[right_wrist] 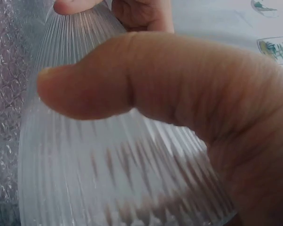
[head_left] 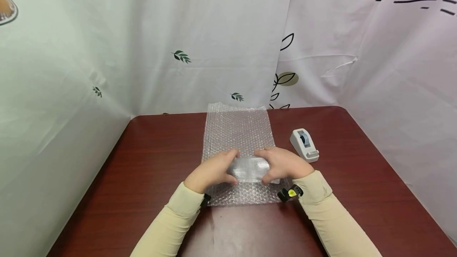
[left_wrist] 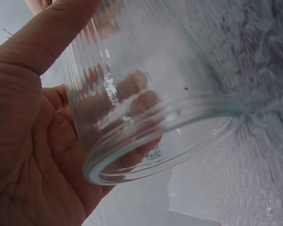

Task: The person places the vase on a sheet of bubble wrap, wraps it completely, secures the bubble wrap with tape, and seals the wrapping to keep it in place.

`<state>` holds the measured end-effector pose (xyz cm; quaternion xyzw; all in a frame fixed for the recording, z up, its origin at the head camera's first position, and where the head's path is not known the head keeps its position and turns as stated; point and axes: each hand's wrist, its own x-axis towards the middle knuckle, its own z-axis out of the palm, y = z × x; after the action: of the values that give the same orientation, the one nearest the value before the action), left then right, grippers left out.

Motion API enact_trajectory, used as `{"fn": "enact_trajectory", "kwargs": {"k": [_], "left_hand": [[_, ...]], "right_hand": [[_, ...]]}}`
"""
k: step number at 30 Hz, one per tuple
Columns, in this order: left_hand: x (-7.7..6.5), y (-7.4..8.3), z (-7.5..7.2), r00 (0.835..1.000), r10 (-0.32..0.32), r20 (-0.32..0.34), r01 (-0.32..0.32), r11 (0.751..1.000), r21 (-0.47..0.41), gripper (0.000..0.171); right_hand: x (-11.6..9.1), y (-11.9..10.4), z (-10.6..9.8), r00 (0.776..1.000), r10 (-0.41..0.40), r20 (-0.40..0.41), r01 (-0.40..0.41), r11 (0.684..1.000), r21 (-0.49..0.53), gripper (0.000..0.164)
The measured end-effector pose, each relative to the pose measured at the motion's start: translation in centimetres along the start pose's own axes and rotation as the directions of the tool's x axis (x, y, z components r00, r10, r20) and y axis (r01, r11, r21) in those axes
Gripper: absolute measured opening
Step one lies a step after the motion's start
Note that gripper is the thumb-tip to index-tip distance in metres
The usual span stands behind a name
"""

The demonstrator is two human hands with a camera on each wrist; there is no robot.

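A clear ribbed glass [head_left: 250,169] lies sideways over a sheet of bubble wrap [head_left: 237,130]. My left hand [head_left: 213,171] grips one end of it, thumb on the near side and fingers round the far side. The other end is held in my right hand [head_left: 284,163] the same way. In the left wrist view, the thick round rim [left_wrist: 169,141] is plain to see, and fingers show through the wall. The right wrist view has the right thumb [right_wrist: 90,92] lying across the fine ribs.
To the right of the bubble wrap stands a white tape dispenser [head_left: 304,145] with a roll of tape. Everything rests on a dark red table [head_left: 160,146]. White printed cloth [head_left: 214,31] hangs behind it and along both sides.
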<state>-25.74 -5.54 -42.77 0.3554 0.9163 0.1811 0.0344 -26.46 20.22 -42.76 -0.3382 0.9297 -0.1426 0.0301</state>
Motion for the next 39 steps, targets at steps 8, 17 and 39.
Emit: {"fn": "enact_trajectory", "kwargs": {"k": [8,17,39], "left_hand": [[-0.2,0.1,-0.1,1.0,0.013,0.0,-0.013,1.0,-0.004,0.07],[-0.4,-0.1,0.2,1.0,0.007,0.008,-0.007,1.0,0.02,0.07],[-0.1,-0.5,0.2,1.0,0.016,0.002,-0.016,1.0,0.018,0.066]], "right_hand": [[-0.8,-0.1,-0.1,1.0,0.007,-0.026,-0.005,0.996,0.087,0.087],[-4.7,1.4,1.0,0.815,-0.299,-0.497,0.316,0.947,-0.052,0.038],[-9.5,3.8,3.9,0.928,-0.291,-0.234,0.239,0.945,-0.225,0.035]]}}
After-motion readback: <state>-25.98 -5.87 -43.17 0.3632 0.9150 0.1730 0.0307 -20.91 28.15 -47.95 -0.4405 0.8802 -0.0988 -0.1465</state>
